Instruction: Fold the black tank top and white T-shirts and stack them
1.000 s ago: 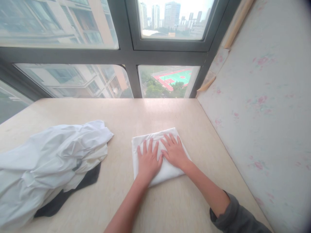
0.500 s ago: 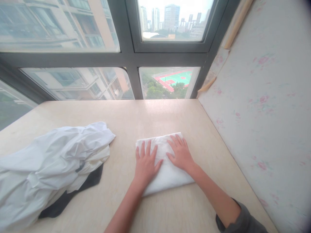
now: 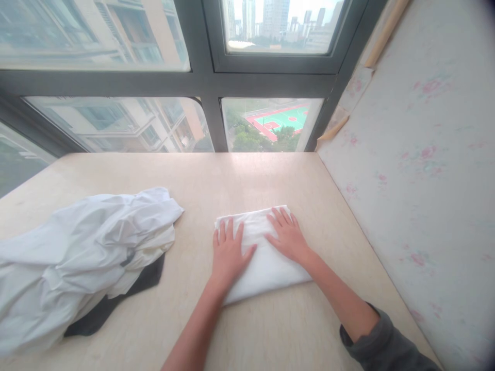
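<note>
- An apartment building [image 3: 58,31] with balconies and windows fills the left panes, seen through the glass.
- A green sports court [image 3: 297,117] with a red border lies far below, behind trees [image 3: 247,138], in the lower right pane.
- The wallpapered wall [image 3: 444,206], pale with pink flowers, rises along the right side; its paper is torn next to the window.
- A dark grey window frame [image 3: 204,87] crosses the far side in thick bars.
- The pale, faintly streaked ledge [image 3: 193,175] stretches from the window's foot towards the person and meets the wall on the right.
- A rumpled heap of white fabric [image 3: 96,247] lies on the ledge at the left, well apart from the hands.
- The folded white cloth [image 3: 263,270] lies flat on the ledge, right of the heap, under both hands.
- Dark fabric [image 3: 96,317] shows from beneath the heap's near edge.
- A dark grey sleeve [image 3: 382,340] is pushed up the right forearm.
- The left hand [image 3: 228,255] rests palm down on the cloth's left part, opened wide, thumb out, grasping nothing.
- The right hand [image 3: 288,237] lies on its far right part, fingers spread, likewise gripping nothing.
</note>
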Demonstrator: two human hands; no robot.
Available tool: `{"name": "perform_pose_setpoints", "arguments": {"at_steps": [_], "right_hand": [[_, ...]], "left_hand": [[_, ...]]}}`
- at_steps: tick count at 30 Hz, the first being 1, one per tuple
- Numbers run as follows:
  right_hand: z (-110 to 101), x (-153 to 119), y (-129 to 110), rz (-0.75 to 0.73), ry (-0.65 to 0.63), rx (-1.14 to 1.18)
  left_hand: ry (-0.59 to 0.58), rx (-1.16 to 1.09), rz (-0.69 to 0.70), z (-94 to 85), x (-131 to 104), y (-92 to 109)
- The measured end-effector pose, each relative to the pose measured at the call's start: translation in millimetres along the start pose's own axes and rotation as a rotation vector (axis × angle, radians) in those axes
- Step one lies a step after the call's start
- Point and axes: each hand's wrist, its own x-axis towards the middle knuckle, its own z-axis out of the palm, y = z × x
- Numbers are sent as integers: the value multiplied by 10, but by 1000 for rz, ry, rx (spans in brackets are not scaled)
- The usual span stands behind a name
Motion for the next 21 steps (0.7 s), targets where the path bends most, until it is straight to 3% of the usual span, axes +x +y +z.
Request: {"name": "perform_pose_setpoints", "arguments": {"at_steps": [3,6,9,12,16,21], "right_hand": [[-101,-144,-129,13,70,-8],[-155,-421,-441,-29,119,10],[-105,-695,-807,-86,68,52],[-14,-830,-1011,-72,18,88],[29,-804,-905,-50,14,84],[8,-549,-370,-21,18,20]], "left_hand": [[140,-280,-29,-137,-128,-186],[283,-474,-243,-276,-358,-411],[258,-576,-449,-342,-513,-526],[207,-571,-424,-340,-513,-488],[165,-453,-274,-310,-448,-409],[168,-426,-261,-284,-451,-464]]}}
